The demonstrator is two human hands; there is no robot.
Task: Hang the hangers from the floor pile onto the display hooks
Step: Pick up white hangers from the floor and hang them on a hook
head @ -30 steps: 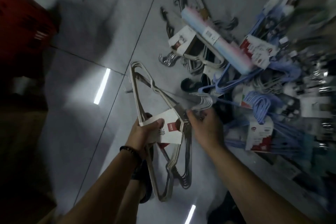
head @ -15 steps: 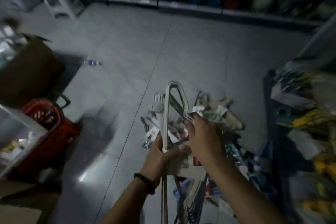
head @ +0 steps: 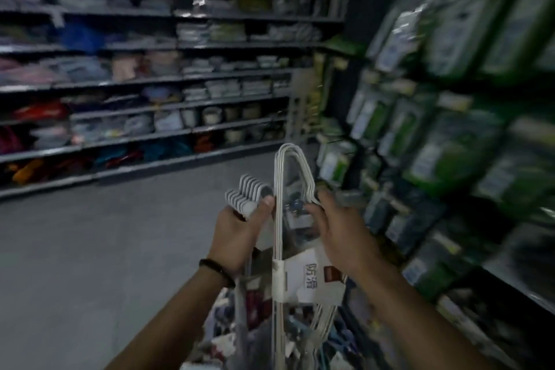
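The hanger bundle [head: 278, 279] runs off the bottom edge, and the packages [head: 450, 144] at right are blurred.

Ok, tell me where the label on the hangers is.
Head view, low centre: the label wraps the hangers just below the right hand, lower right of the left hand.

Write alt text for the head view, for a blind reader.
A left hand and right hand hold a bundle of white hangers upright in a dim shop aisle, the left gripping their hooks. Stocked shelves stand behind.
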